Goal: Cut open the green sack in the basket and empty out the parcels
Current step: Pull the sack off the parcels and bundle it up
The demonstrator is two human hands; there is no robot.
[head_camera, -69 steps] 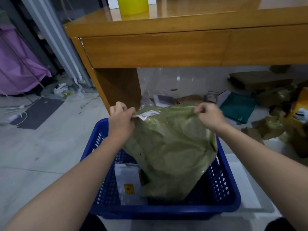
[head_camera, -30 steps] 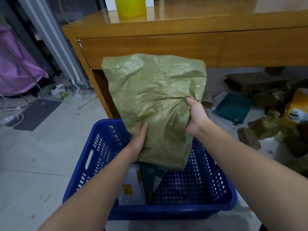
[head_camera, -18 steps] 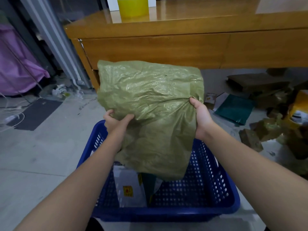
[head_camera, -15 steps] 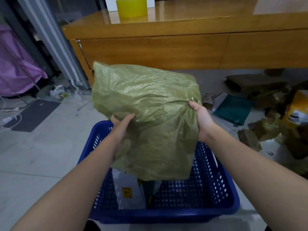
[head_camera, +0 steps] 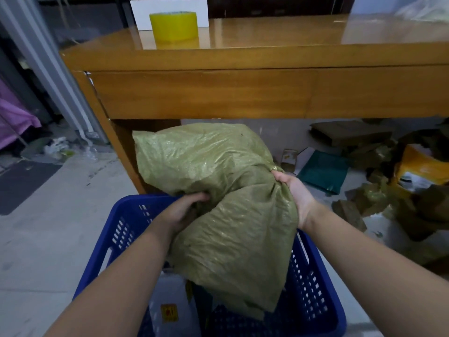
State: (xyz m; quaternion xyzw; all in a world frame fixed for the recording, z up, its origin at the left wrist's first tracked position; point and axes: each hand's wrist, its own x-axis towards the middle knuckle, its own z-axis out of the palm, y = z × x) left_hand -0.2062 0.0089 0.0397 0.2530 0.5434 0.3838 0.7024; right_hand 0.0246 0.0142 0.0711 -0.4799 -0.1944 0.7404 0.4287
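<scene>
Green woven sack (head_camera: 226,198) is up over the blue basket (head_camera: 313,290), bunched in the middle where both hands have it. My left hand (head_camera: 181,211) has its fingers (head_camera: 198,198) curled into a fold on the near side, gripping the fabric. My right hand (head_camera: 295,190) pinches a gathered bit at the sack's right edge, thumb on top. The lower end of the sack hangs down into the basket. Under it I can see a pale parcel (head_camera: 170,305) with a yellow label lying on the basket floor, partly hidden by my left arm. Behind all this is the wooden table (head_camera: 243,91) with a yellow tape roll (head_camera: 173,26) on top. Cardboard scraps (head_camera: 352,135) and a teal bag (head_camera: 324,170) sit on the floor to the right.
</scene>
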